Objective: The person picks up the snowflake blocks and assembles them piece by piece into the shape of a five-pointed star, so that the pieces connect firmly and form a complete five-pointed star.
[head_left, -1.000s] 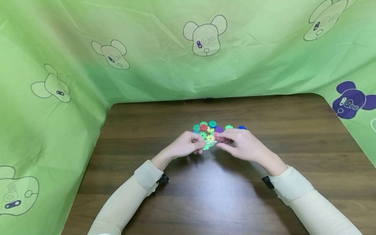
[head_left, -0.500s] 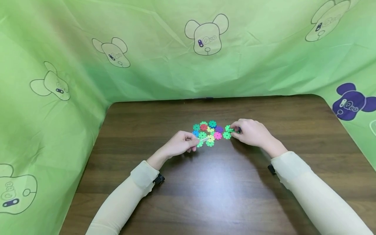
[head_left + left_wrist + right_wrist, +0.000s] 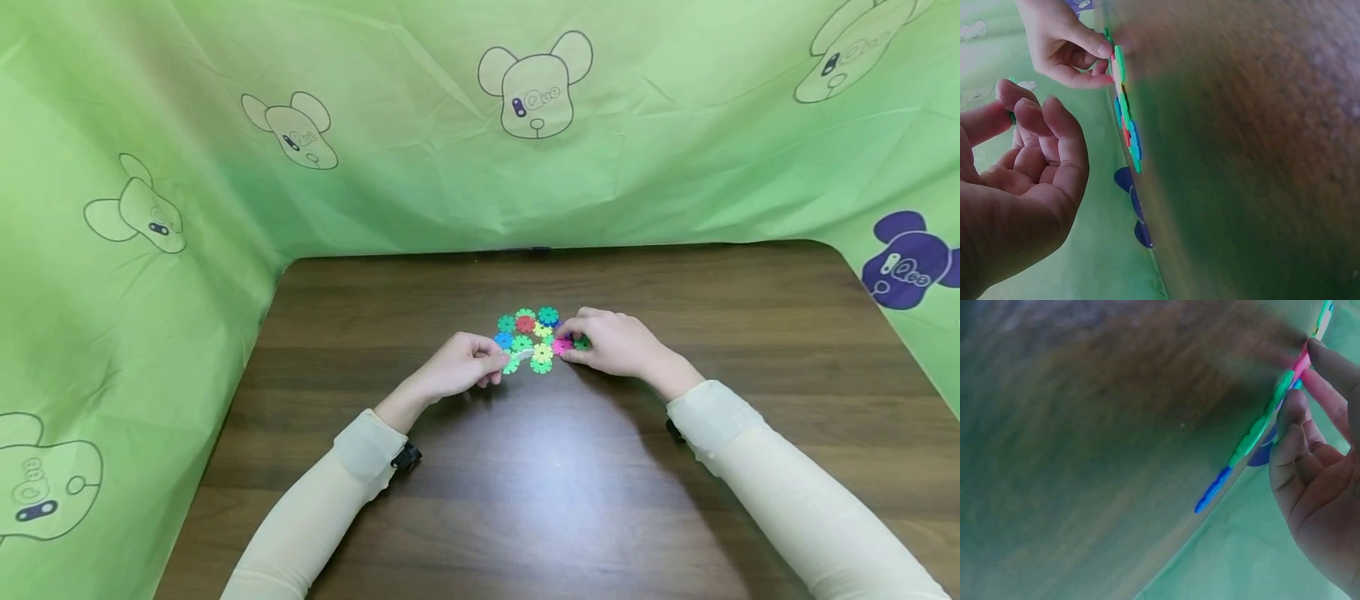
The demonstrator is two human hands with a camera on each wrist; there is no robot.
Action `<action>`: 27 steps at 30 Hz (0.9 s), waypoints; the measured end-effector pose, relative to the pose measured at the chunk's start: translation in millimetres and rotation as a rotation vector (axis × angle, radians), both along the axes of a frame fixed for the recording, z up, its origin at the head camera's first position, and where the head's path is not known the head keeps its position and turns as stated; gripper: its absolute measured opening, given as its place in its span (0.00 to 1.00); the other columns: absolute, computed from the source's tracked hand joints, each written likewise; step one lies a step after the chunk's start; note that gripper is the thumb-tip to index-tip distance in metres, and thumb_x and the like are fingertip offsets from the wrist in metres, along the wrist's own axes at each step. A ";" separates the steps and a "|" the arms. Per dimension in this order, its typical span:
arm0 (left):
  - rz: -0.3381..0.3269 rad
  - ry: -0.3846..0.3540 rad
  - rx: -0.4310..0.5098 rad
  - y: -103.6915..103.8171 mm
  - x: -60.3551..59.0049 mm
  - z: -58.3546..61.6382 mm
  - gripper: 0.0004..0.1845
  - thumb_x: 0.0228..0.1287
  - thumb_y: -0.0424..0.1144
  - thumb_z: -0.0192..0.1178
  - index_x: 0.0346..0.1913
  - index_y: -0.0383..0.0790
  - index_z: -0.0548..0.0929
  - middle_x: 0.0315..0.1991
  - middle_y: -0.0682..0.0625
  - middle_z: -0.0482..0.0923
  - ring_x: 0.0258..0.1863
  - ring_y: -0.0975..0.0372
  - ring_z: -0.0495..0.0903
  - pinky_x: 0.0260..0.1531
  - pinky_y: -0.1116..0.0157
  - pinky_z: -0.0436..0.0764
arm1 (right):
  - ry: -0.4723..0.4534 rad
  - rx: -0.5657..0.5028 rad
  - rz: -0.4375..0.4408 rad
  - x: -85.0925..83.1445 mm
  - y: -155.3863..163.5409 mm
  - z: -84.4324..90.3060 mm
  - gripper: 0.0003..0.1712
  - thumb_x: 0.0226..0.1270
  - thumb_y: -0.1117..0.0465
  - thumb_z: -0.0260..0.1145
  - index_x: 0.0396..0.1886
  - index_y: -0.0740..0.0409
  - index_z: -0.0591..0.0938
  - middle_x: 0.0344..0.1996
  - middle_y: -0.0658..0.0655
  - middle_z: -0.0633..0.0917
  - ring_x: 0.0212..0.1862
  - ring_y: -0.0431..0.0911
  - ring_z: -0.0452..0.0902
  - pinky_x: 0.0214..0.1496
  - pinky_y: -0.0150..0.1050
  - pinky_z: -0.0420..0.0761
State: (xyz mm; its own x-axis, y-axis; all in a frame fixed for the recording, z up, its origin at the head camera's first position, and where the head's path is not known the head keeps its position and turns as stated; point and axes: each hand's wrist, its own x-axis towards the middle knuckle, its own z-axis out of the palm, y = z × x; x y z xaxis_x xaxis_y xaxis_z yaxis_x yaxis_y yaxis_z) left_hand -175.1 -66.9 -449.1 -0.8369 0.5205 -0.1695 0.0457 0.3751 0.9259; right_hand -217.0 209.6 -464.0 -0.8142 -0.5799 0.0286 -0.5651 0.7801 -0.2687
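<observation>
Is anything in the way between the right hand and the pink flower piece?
No. The right hand already touches the pink piece at the edge of the colourful cluster, with nothing visible between them.

A flat cluster of colourful snowflake discs (image 3: pixel 530 340) lies mid-table, the pink disc (image 3: pixel 561 345) at its right edge, a light-green disc (image 3: pixel 512 365) at its left.

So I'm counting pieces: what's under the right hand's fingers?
The right hand covers the cluster's right edge. A pink disc and a green disc peek out at its fingertips; any pieces farther under the palm are hidden.
</observation>
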 end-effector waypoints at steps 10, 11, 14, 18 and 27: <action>-0.006 -0.001 0.008 2.6 -0.4 0.3 0.17 0.70 0.43 0.56 0.29 0.33 0.81 0.25 0.43 0.80 0.22 0.61 0.73 0.33 0.51 0.78 | -0.073 -0.079 -0.016 1.0 4.3 0.8 0.15 0.58 0.50 0.71 0.41 0.47 0.79 0.30 0.43 0.80 0.29 0.37 0.75 0.34 0.41 0.75; -0.006 0.000 0.009 3.0 -0.7 0.4 0.17 0.70 0.43 0.56 0.30 0.31 0.81 0.25 0.44 0.80 0.22 0.61 0.73 0.33 0.51 0.77 | -0.076 -0.094 -0.013 1.8 5.3 0.8 0.14 0.58 0.51 0.71 0.41 0.48 0.79 0.29 0.42 0.81 0.28 0.36 0.74 0.34 0.39 0.75; -0.005 0.001 0.016 4.2 -1.2 0.5 0.19 0.70 0.44 0.56 0.33 0.27 0.81 0.24 0.44 0.79 0.22 0.62 0.73 0.32 0.52 0.77 | -0.058 -0.134 -0.002 6.2 7.7 2.2 0.10 0.59 0.53 0.71 0.39 0.49 0.82 0.25 0.42 0.80 0.25 0.36 0.72 0.32 0.37 0.74; 0.010 0.001 0.019 6.1 -1.2 -0.1 0.18 0.69 0.43 0.57 0.33 0.27 0.81 0.25 0.43 0.80 0.22 0.61 0.74 0.32 0.52 0.77 | 0.007 -0.197 0.025 17.8 7.5 8.5 0.05 0.61 0.55 0.70 0.35 0.48 0.85 0.28 0.42 0.81 0.25 0.37 0.71 0.30 0.36 0.74; 0.058 -0.047 0.083 11.1 -0.4 2.1 0.16 0.68 0.41 0.58 0.37 0.27 0.82 0.24 0.46 0.81 0.24 0.61 0.76 0.31 0.65 0.81 | 0.189 -0.308 0.082 47.0 -1.5 24.7 0.04 0.60 0.53 0.70 0.34 0.44 0.86 0.26 0.36 0.79 0.22 0.33 0.68 0.26 0.32 0.72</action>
